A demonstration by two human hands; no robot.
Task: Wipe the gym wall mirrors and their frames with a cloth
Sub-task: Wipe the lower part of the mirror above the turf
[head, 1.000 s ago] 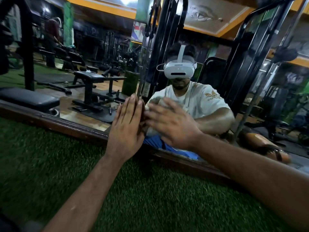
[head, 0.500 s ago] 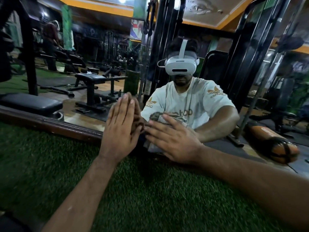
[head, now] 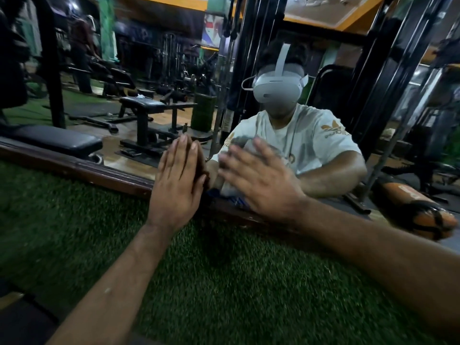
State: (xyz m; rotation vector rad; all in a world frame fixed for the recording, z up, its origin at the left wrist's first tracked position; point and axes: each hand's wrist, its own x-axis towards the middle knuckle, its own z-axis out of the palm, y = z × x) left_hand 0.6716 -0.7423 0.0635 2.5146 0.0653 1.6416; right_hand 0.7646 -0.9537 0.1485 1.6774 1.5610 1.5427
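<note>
The wall mirror rises above a strip of green turf, with its brown wooden frame along the bottom edge. My left hand lies flat on the lower glass, fingers straight and together, pointing up. My right hand presses a pale grey cloth against the glass just above the frame, fingers spread and straight. The hand hides most of the cloth. My own reflection, in a white shirt and headset, faces me.
Green artificial turf covers the surface below the mirror. The reflection shows black gym benches, weight machines and an orange punching bag lying on the floor.
My right hand slid the cloth down onto the frame, then back up onto the lower glass. My left hand stayed flat on the mirror.
</note>
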